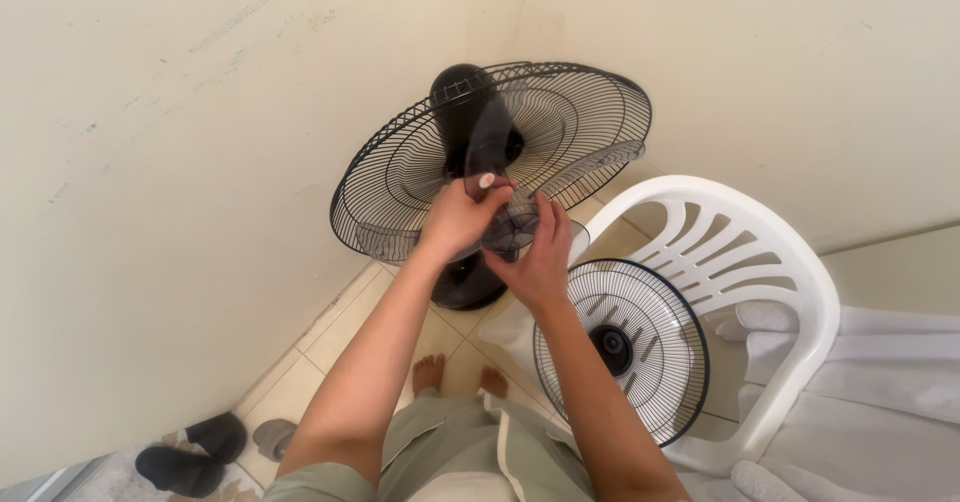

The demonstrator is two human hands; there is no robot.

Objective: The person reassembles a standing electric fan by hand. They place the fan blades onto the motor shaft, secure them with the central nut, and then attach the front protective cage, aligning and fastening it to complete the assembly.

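The walls (150, 212) fill the upper and left frame, meeting in a corner at top centre. At right stands a white chair (800, 272), with a loose front grille (650, 362) leaning against its seat at lower centre-right. In the centre the fan (470, 112) stands on the tiled floor (330, 342), its rear grille (560, 132) tilted and open toward you, the base dark beneath it. Your left hand (460, 217) is closed, fingers pinching a smoky translucent blade (490, 137) near the hub. Your right hand (540, 252) sits just beside it, fingers curled around the blade hub (512, 230). Your bare feet show below; dark slippers (190, 457) lie at lower left.
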